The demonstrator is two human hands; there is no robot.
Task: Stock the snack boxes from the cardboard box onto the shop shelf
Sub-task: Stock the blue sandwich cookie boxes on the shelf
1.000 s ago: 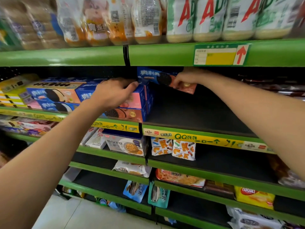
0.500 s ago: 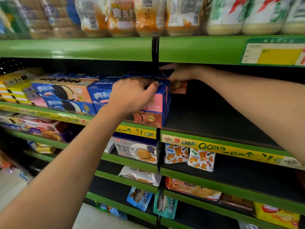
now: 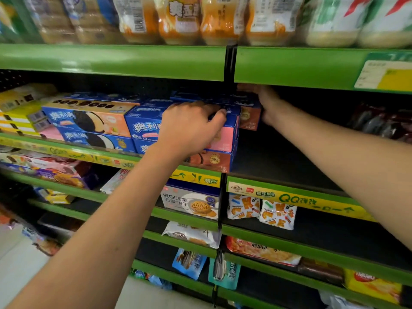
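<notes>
A blue snack box [image 3: 247, 108] sits at the top of a stack of similar boxes on the shop shelf [image 3: 278, 157], at the stack's right-hand end, just under the green lip of the shelf above [image 3: 111, 61]. Its brown end panel faces the open, dark stretch of shelf to the right.

The right hand [image 3: 266, 103] reaches deep beneath that lip and lies against the box's right end and top. Its fingers are in shadow, so it is hard to say whether they curl round the box or press flat on it.

The left hand [image 3: 191, 128] rests on the front top edge of a blue and pink box [image 3: 225, 137] in the row below, fingers bent over the edge and gripping it, steadying the stack.

To seat the top box well, the right hand should probably push it straight back until its face lines up with its neighbours, while the left hand keeps the lower boxes from sliding. The gap under the upper shelf looks tight, so the box should stay level.

Left of the stack lie more blue and orange cookie boxes [image 3: 87, 121] and yellow boxes [image 3: 20, 117]. Bagged goods [image 3: 178, 21] fill the shelf above; biscuit packets [image 3: 260, 210] sit below. The cardboard box is not in view.
</notes>
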